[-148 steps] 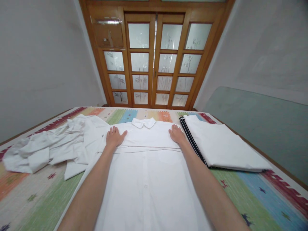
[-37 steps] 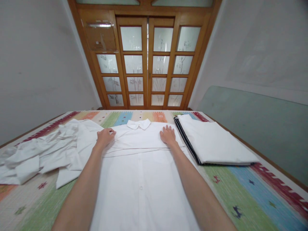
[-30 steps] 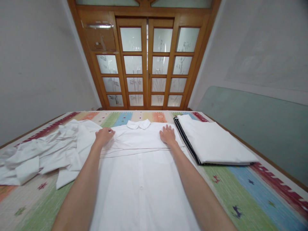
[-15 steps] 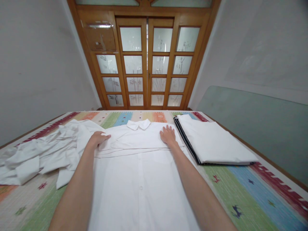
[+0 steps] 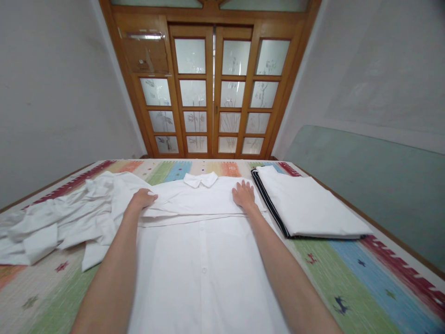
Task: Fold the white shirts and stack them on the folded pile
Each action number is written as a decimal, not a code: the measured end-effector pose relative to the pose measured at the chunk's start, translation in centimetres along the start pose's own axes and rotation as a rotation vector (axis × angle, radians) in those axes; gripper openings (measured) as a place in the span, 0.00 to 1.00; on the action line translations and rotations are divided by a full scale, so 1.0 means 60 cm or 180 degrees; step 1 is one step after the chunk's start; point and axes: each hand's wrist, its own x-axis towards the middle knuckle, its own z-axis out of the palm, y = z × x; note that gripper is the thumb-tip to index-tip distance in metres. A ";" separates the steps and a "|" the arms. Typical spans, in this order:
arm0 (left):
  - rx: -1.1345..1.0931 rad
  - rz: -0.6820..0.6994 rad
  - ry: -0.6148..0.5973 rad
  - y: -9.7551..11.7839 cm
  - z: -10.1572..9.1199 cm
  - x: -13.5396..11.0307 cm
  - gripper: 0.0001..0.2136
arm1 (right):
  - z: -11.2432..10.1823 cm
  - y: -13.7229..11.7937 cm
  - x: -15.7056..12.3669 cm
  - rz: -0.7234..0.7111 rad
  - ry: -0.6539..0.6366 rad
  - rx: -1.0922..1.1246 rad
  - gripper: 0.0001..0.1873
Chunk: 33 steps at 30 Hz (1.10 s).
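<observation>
1. Wooden doors (image 5: 209,88) with frosted, plant-patterned panes are seen between pale walls, beyond a table spread with a striped, multicoloured cloth (image 5: 309,283).
2. At the shoulder area of a white shirt (image 5: 181,260), the left hand (image 5: 142,199) is curled at the edge, its thumb laid over the fabric; whether the fingers are closed on it cannot be told.
3. On the opposite shoulder the right hand (image 5: 244,196) is laid flat, fingers spread, with nothing gripped.
4. Between the hands, the shirt lies front up, its collar (image 5: 200,180) pointed toward the doors and a strip of fabric folded across the chest.
5. Beside the left hand, crumpled white cloth (image 5: 93,218) is heaped.
6. To the right, a folded white stack (image 5: 313,204) is edged in black.
7. On the brown sheet (image 5: 146,53) fixed to the doors, a small mark is too tiny to be read.
</observation>
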 end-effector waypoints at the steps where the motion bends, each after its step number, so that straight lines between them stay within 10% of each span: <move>1: 0.0031 0.0006 -0.0039 -0.001 0.000 0.001 0.15 | 0.000 0.000 0.001 0.0002 0.0002 -0.0005 0.29; 19: 0.0158 -0.0091 -0.0654 0.012 -0.039 -0.028 0.11 | 0.011 0.013 0.016 -0.0784 -0.0087 -0.0138 0.27; 33: -0.0209 -0.0226 -0.0527 0.014 -0.050 -0.036 0.11 | 0.003 -0.003 0.032 -0.0065 0.0007 -0.0307 0.29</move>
